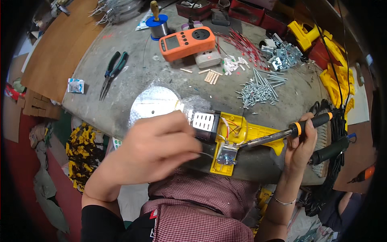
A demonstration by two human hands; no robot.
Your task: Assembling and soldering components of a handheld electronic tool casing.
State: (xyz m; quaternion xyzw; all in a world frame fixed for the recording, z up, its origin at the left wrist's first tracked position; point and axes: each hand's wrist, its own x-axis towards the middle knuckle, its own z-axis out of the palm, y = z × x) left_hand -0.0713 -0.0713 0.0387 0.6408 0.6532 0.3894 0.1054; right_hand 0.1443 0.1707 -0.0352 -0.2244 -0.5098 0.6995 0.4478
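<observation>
My right hand is wrapped round the handle of a soldering iron. Its tip meets the terminals of a silver metal switch-like part, set in an open yellow plastic housing that lies near the bench's front edge. Red and white wires run inside the housing. My left hand, slightly blurred, is pinched closed on a thin solder wire that points toward the switch part. Beside that hand, a black and silver slotted collar joins the housing to a round shiny plate in clear film.
Long-nose pliers lie left. Behind are a solder spool, an orange multimeter, a pile of screws, metal brackets and red wires. At right, another dark-handled tool rests over a brush.
</observation>
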